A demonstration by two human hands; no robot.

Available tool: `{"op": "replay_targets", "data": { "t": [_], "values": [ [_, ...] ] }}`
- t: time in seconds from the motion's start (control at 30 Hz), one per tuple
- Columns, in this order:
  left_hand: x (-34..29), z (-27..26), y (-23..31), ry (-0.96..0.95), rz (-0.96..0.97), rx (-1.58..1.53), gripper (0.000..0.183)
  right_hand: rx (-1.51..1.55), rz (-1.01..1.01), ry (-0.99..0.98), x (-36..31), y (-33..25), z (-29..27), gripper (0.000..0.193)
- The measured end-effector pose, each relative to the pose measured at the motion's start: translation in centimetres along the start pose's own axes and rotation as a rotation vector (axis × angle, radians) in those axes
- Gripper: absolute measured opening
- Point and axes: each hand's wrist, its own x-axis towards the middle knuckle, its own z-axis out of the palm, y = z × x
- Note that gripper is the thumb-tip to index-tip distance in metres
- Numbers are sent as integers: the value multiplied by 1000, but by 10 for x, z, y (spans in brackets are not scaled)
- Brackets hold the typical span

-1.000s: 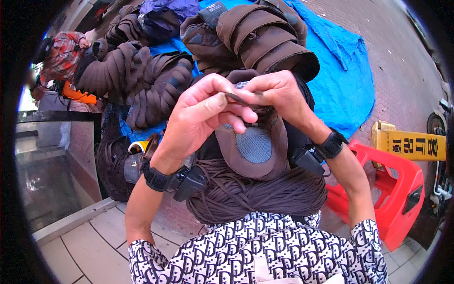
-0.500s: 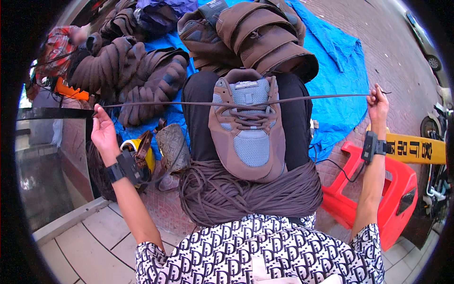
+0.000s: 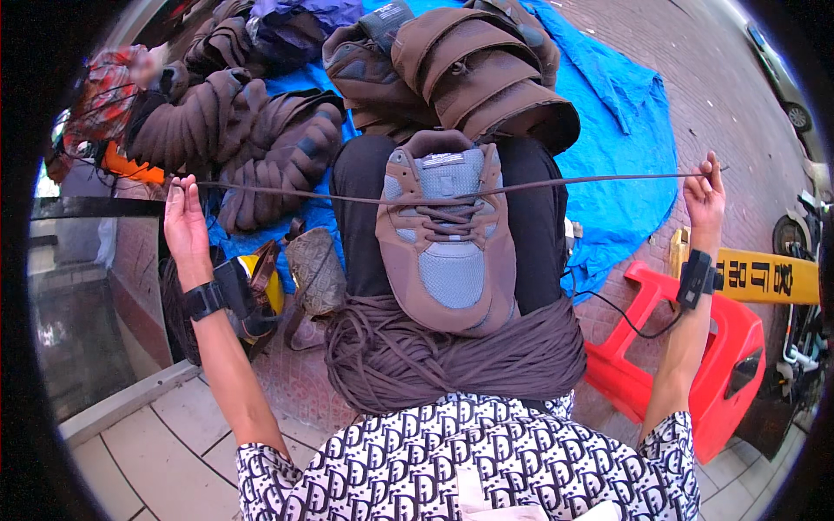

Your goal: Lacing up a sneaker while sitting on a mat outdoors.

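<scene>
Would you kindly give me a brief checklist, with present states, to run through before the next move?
1. Left hand pinching one end of the lace: ok.
2. Right hand pinching the other end: ok.
3. Lace stretched nearly straight across the shoe: ok.
4. Shoe's toe pointing toward the patterned shirt: ok.
5. Lace threaded evenly: cannot tell, details too small.
6. Lace bundle apart from both hands: ok.

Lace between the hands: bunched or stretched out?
Stretched out: the lace runs nearly straight from left hand to right hand, passing over the shoe in the picture.
</scene>
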Motion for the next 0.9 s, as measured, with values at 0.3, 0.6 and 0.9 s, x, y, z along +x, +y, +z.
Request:
{"op": "replay_targets", "data": {
  "t": [0.3, 0.6, 0.9],
  "values": [
    [9, 9, 21, -40, 53, 18, 24, 14, -235, 75, -5, 1, 40, 22],
    [13, 10, 23, 144, -13, -24, 18, 127, -372, 216, 8, -22, 2, 18],
    [41, -45, 13, 102, -124, -209, 11, -149, -228, 353, 1, -35, -41, 15]
  ]
}}
